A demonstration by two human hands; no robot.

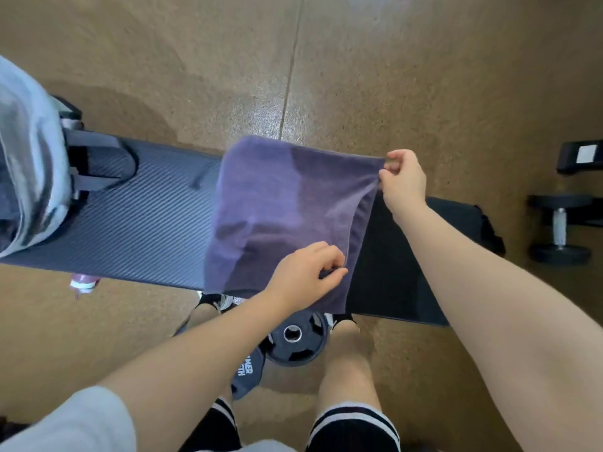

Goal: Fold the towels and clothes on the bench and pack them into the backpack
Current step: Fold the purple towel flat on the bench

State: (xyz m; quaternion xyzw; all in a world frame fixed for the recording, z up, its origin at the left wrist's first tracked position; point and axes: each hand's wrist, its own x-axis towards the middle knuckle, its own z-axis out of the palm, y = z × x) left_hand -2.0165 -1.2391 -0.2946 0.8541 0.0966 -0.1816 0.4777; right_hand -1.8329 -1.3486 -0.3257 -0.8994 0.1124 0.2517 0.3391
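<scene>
Head view, and we're mid-fold on the purple towel (280,203). The right hand (403,181) pinches the far right corner, lifted off the tabletop (137,216); the left hand (306,275) pinches the near right corner, lower down. The towel's left part lies across the tabletop, its near edge draping over the front. Beneath the raised side lies a black garment (408,256), waiting its turn. The grey backpack (29,164) stands at the tabletop's left end, well apart. The play now, as I judge it: keep both corners level and taut, carry them leftward together, match edge to edge, then smooth flat. Uneven hands would skew the fold.
</scene>
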